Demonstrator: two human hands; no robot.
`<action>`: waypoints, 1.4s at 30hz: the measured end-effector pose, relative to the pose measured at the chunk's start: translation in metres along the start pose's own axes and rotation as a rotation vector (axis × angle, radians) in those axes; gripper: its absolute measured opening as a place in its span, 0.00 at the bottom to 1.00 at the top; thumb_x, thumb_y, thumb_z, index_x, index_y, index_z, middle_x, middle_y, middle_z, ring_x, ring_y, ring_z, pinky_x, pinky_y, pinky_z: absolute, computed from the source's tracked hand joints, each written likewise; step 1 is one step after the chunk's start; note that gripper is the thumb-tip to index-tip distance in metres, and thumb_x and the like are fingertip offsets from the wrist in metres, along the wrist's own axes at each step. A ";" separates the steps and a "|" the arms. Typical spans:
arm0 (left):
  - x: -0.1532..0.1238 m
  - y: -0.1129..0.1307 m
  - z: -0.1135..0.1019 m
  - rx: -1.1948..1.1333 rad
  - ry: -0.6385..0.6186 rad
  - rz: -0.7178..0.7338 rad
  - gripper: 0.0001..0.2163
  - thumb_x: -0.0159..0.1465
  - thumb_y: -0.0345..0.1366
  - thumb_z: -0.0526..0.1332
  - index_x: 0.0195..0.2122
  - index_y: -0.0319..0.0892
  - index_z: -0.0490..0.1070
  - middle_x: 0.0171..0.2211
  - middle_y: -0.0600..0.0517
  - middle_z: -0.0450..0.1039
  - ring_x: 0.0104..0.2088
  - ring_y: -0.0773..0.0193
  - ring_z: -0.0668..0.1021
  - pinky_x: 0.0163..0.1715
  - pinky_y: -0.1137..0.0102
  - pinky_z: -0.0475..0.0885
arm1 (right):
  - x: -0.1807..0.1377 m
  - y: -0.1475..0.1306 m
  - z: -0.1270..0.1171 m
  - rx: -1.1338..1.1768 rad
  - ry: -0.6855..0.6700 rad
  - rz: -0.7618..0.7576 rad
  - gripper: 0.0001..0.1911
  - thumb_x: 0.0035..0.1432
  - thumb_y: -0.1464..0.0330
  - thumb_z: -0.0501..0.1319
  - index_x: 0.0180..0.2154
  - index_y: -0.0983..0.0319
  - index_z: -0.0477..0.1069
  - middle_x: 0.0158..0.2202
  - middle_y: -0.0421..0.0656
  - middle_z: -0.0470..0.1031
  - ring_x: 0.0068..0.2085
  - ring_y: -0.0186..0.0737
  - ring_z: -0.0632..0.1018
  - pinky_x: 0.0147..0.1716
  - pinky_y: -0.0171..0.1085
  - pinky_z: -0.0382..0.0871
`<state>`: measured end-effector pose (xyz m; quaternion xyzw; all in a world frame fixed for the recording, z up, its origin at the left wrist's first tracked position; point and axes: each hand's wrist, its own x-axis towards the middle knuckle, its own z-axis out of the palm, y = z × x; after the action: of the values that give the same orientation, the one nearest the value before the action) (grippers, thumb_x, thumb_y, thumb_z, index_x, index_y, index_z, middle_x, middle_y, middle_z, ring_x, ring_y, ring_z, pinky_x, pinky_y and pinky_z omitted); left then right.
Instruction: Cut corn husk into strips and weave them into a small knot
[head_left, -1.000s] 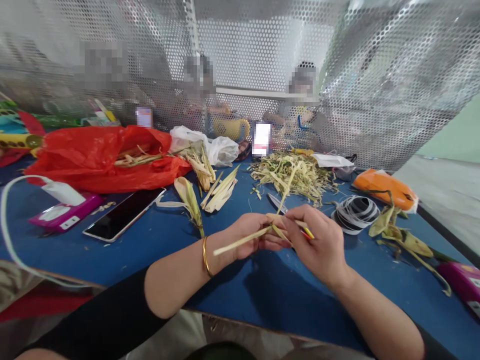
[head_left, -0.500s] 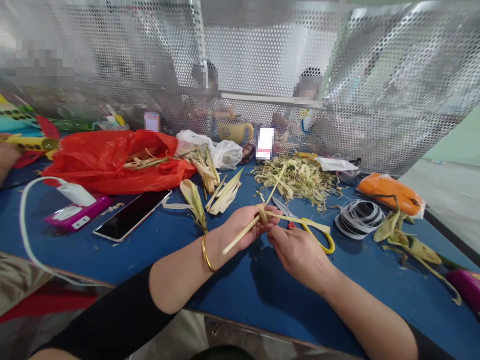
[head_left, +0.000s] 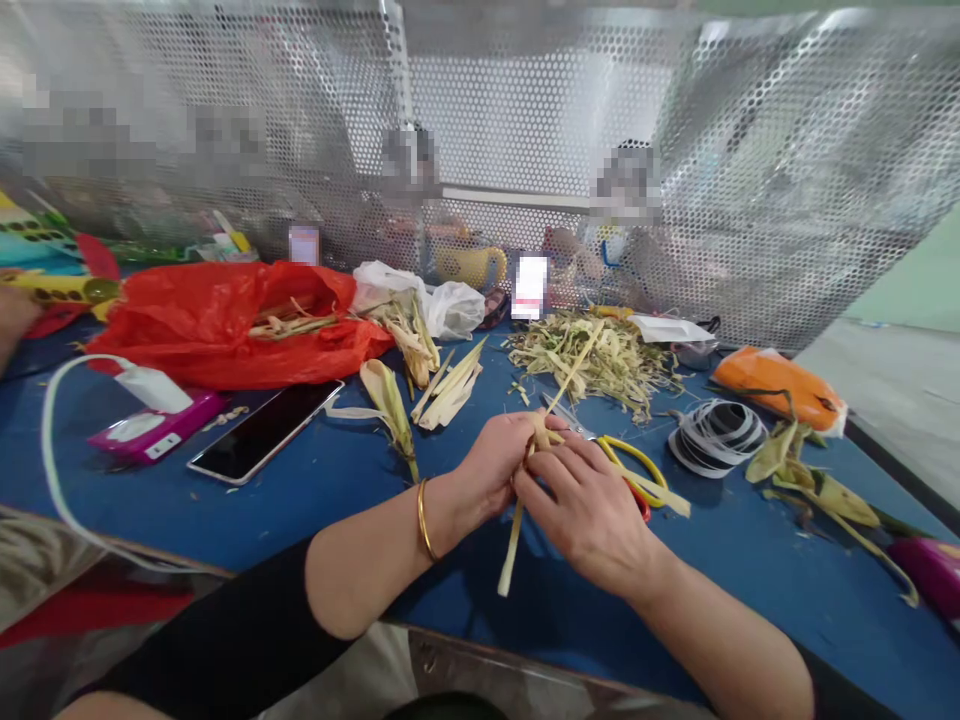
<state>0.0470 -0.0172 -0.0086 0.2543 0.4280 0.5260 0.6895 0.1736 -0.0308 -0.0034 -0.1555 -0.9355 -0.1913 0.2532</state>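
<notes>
Between my hands is a small woven piece of pale corn husk strips (head_left: 541, 433), with loose ends sticking out up, down and to the right. My left hand (head_left: 491, 462) pinches it from the left, thumb on top. Over its near side lie the bent fingers of my right hand (head_left: 589, 505), closed on the strips and hiding part of the weave. One long end (head_left: 508, 565) hangs toward me. Just beyond my right hand lie scissors (head_left: 637, 460) with yellow and red handles, crossed by another strip end. A husk (head_left: 388, 400) lies left of my hands.
Shredded husk (head_left: 592, 365) is heaped at the back. A red plastic bag (head_left: 180, 325), a phone (head_left: 266, 430) and a purple power strip (head_left: 157, 430) lie left. To the right are a spool of white cord (head_left: 718, 438) and an orange packet (head_left: 780, 385). A perforated screen (head_left: 525, 110) stands behind.
My right hand has moved up onto the woven husk and closed over it. The piece has turned, so its lower end, earlier pointing left, now points toward me.
</notes>
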 end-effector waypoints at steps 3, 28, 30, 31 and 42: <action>0.000 -0.001 -0.004 0.038 -0.028 0.048 0.06 0.55 0.26 0.57 0.30 0.37 0.73 0.23 0.52 0.73 0.21 0.71 0.73 0.23 0.78 0.68 | -0.003 0.009 -0.002 0.093 0.114 0.123 0.10 0.64 0.75 0.53 0.36 0.61 0.72 0.33 0.44 0.75 0.37 0.40 0.74 0.47 0.44 0.62; -0.010 0.004 -0.001 0.248 -0.204 0.167 0.09 0.53 0.29 0.64 0.36 0.38 0.77 0.29 0.51 0.77 0.30 0.66 0.79 0.34 0.73 0.75 | -0.014 0.046 0.024 0.701 0.108 1.237 0.12 0.53 0.62 0.56 0.24 0.61 0.69 0.22 0.41 0.74 0.25 0.38 0.71 0.22 0.33 0.59; -0.010 0.002 0.000 0.279 -0.157 0.201 0.11 0.53 0.29 0.66 0.38 0.37 0.77 0.29 0.51 0.77 0.28 0.68 0.78 0.32 0.74 0.74 | -0.012 0.044 0.024 0.725 0.106 1.241 0.10 0.51 0.63 0.57 0.23 0.61 0.68 0.21 0.41 0.73 0.24 0.37 0.71 0.21 0.32 0.59; -0.010 0.001 0.001 0.296 -0.126 0.215 0.11 0.53 0.30 0.66 0.38 0.37 0.77 0.28 0.51 0.77 0.26 0.69 0.78 0.31 0.75 0.74 | -0.012 0.042 0.024 0.751 0.099 1.255 0.10 0.52 0.63 0.57 0.23 0.61 0.68 0.20 0.40 0.72 0.22 0.37 0.71 0.20 0.32 0.59; -0.001 0.011 -0.007 0.232 0.114 0.212 0.04 0.58 0.29 0.61 0.36 0.38 0.71 0.27 0.52 0.77 0.21 0.70 0.76 0.21 0.76 0.71 | -0.007 0.028 0.003 1.013 -0.040 0.922 0.10 0.61 0.67 0.54 0.44 0.60 0.67 0.28 0.39 0.77 0.23 0.34 0.76 0.25 0.32 0.70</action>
<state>0.0351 -0.0156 -0.0033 0.3457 0.4950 0.5564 0.5708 0.1890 -0.0061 -0.0013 -0.4039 -0.7523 0.4001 0.3330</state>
